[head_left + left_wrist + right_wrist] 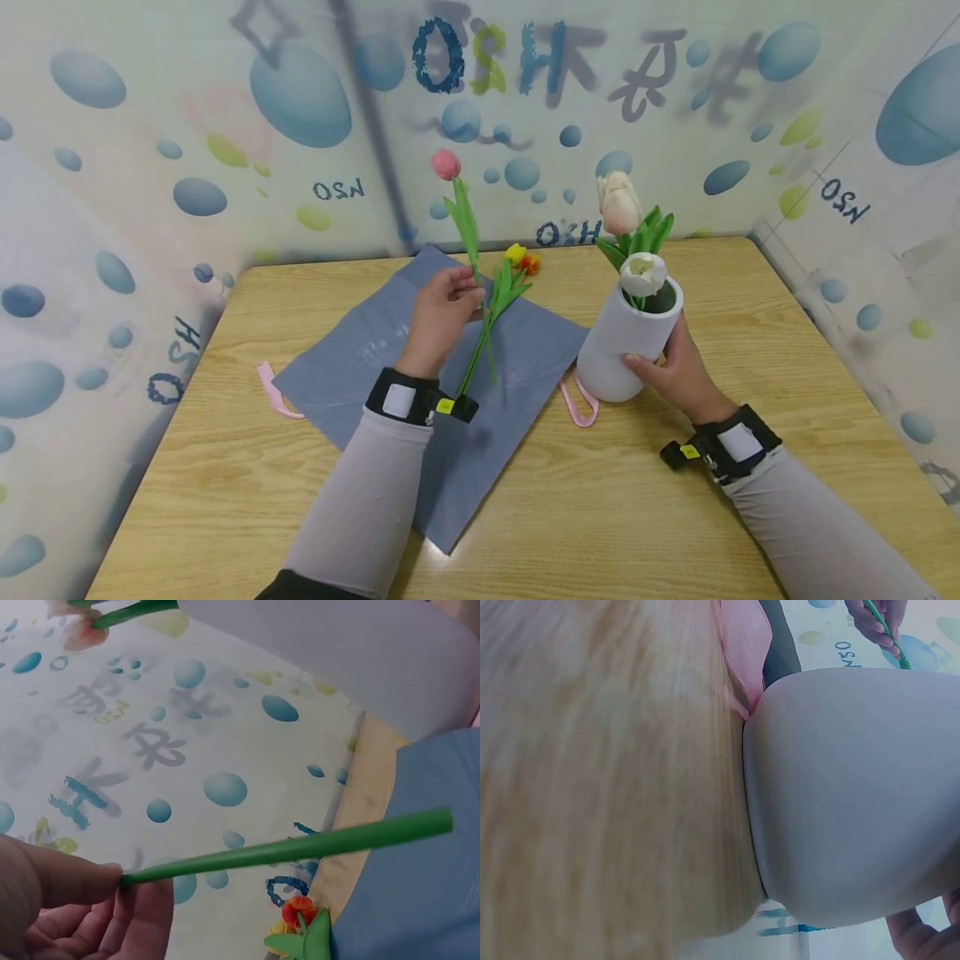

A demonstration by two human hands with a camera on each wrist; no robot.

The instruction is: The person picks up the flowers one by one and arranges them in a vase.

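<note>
My left hand pinches the green stem of a pink tulip between thumb and fingers, and the flower stands upright above the hand. In the left wrist view the cut end of that stem points away to the right. My right hand grips the side of a white vase, thumb in front and the other fingers mostly hidden behind it. Inside the vase stand a pale pink-white tulip and a lower white tulip with green leaves.
A grey-blue wrapping sheet is spread on the wooden table. On it lie a yellow tulip and an orange-red tulip. Pink ribbon shows beside the vase and at the sheet's left. A patterned wall backdrop rises behind.
</note>
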